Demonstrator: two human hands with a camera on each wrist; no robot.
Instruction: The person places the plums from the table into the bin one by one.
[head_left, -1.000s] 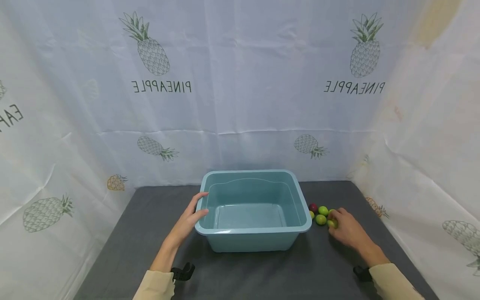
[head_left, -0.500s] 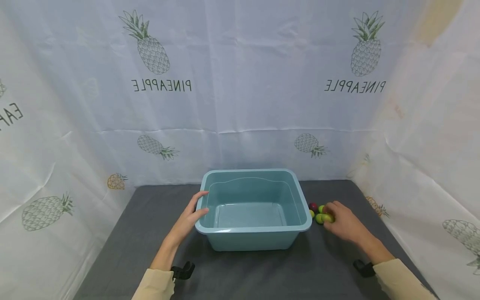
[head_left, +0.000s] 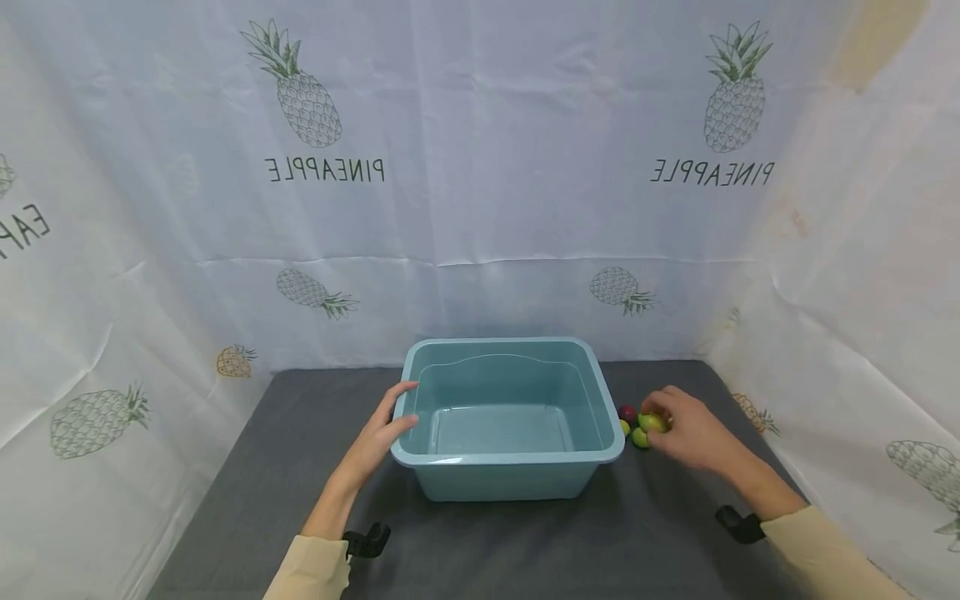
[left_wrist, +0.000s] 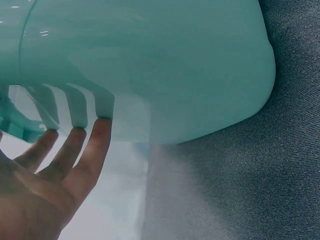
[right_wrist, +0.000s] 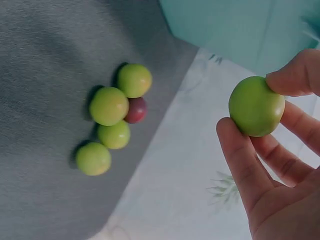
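Observation:
My right hand (head_left: 696, 429) pinches a small round green fruit (right_wrist: 256, 106) between thumb and fingers, raised above the dark cloth. On the cloth below, several similar green fruits (right_wrist: 108, 106) lie in a cluster with one dark red fruit (right_wrist: 136, 110). The light blue plastic basin (head_left: 506, 482) stands just left of that cluster, its floor bare in the head view. At the basin's left rim, my left hand (head_left: 371, 442) holds on, with thumb and index finger over the edge. In the left wrist view, fingertips (left_wrist: 103, 121) of the left hand touch the outer wall.
Dark grey cloth (head_left: 300, 500) covers the table. A white curtain (head_left: 487, 167) printed with pineapples rises behind it and along both sides. A black strap (head_left: 740, 525) sits at the right wrist and another black strap (head_left: 367, 542) at the left.
My right hand has moved left and slightly away from me, lifting the green fruit off its place at the cluster's right side. The left hand and basin have stayed put.

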